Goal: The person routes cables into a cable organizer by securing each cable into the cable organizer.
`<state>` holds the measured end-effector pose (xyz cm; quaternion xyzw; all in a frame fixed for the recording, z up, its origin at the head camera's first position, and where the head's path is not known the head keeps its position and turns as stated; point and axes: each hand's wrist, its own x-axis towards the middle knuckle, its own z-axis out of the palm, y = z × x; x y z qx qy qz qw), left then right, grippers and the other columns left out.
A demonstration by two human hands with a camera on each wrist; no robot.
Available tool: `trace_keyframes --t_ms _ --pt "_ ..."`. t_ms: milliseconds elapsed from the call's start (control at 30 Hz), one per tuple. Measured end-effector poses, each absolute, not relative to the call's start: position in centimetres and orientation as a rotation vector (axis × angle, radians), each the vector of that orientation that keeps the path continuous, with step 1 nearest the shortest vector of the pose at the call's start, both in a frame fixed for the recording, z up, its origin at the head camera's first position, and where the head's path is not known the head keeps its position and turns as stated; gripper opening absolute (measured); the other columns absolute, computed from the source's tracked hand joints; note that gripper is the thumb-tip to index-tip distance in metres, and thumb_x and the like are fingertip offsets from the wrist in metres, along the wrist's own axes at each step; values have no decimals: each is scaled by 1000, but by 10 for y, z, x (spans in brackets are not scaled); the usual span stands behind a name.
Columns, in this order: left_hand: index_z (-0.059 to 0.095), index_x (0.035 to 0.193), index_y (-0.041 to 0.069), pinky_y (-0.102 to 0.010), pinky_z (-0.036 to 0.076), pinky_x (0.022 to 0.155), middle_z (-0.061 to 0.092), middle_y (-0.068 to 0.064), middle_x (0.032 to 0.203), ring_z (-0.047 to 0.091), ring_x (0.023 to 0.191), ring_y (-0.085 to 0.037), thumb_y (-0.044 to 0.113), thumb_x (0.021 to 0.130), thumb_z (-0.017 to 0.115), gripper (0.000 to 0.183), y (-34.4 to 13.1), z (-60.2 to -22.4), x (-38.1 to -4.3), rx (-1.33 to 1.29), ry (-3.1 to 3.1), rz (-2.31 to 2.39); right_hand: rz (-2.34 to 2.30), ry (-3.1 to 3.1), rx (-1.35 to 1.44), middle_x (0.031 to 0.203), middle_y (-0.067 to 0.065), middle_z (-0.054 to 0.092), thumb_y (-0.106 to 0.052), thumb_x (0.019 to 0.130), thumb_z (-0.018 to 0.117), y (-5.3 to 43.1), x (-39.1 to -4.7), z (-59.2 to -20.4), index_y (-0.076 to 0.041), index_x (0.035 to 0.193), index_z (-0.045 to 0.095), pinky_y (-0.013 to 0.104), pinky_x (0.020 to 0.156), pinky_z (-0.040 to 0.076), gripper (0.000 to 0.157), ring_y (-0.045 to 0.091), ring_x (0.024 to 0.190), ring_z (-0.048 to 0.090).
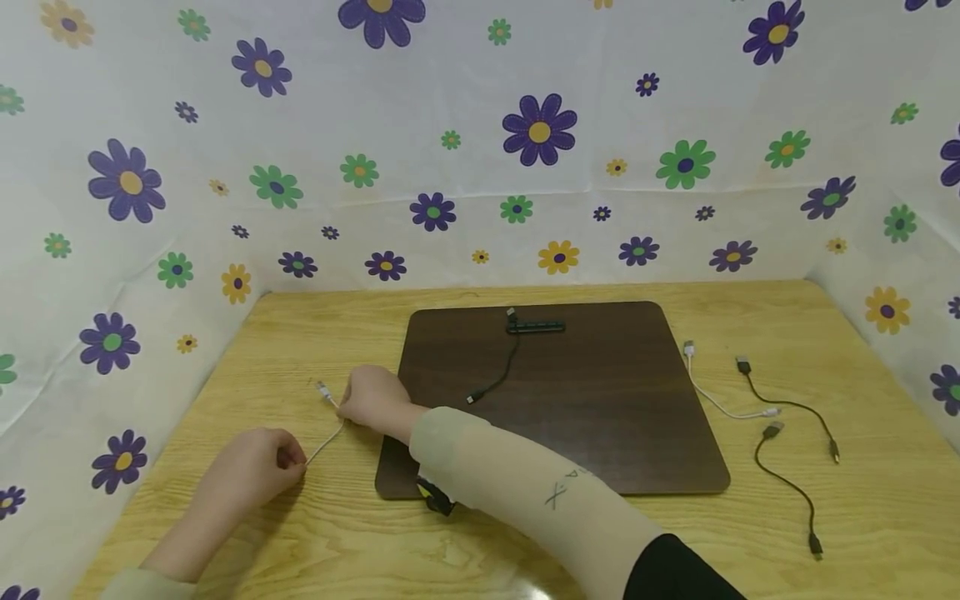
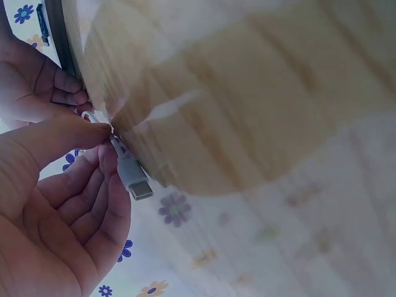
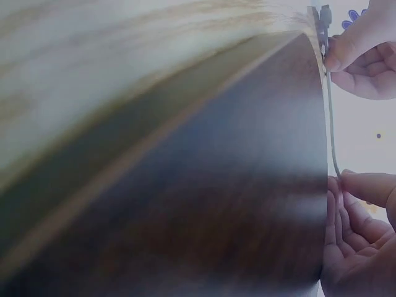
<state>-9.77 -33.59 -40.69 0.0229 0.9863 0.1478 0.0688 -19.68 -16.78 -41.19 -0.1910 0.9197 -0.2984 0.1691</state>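
A thin white USB cable (image 1: 327, 437) runs between my two hands over the left part of the table. My left hand (image 1: 251, 468) pinches it close to one end between thumb and fingers. A white connector (image 2: 132, 176) with a flat oval metal tip sticks out past those fingers in the left wrist view. Further along, my right hand (image 1: 372, 402) pinches the cable near its other end, beside the dark board's left edge. The USB-A plug (image 1: 324, 392) lies just beyond the right fingertips. In the right wrist view the cable (image 3: 332, 130) stretches nearly straight between both hands.
On the dark brown board (image 1: 592, 417) lie a slim black bar (image 1: 540, 327) and a short black cable (image 1: 504, 375). To its right are a white cable (image 1: 712, 402) and two black cables (image 1: 795, 404). Flowered cloth (image 1: 465, 100) walls the wooden table (image 1: 330, 325).
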Motion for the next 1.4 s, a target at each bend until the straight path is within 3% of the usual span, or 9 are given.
trace_keyframes --t_ms 233,400,600,767,1033,1400 --pt "75 83 10 -33 51 63 71 3 77 59 70 -13 11 88 78 6 -335 -404 -96 31 2954 443 -1016 2489 -490 70 0 79 -17 100 75 -162 -195 -407 -9 82 85 14 52 52 22 9 55 69" --pt "76 83 9 -31 50 62 70 3 76 58 68 -12 11 90 76 8 -333 -404 -94 34 2933 485 -1215 2322 -413 75 10 81 -10 101 73 -156 -196 -405 0 89 84 18 55 60 19 21 69 80" --pt "77 87 8 -28 49 60 71 3 76 59 64 -11 13 95 74 10 -331 -404 -93 31 2902 566 -1465 2106 -266 89 22 81 -1 100 71 -150 -199 -407 9 102 80 24 62 65 14 32 87 82" --pt "77 88 9 -29 51 62 74 4 78 62 65 -10 14 97 73 11 -330 -404 -93 30 2878 621 -1559 2028 -204 95 25 80 1 100 71 -147 -201 -410 11 107 78 24 66 65 14 32 91 82" --pt "79 93 7 -38 59 73 77 2 86 70 83 -13 16 99 74 12 -328 -400 -96 8 2839 667 -1678 1927 -136 96 25 80 1 99 72 -143 -201 -411 10 104 79 28 73 68 13 20 71 79" --pt "82 91 8 -25 52 60 77 2 78 64 69 -11 18 96 76 12 -318 -400 -94 29 2776 813 -1714 1796 -68 105 28 78 2 100 70 -128 -203 -409 12 107 78 27 75 67 15 6 57 68"
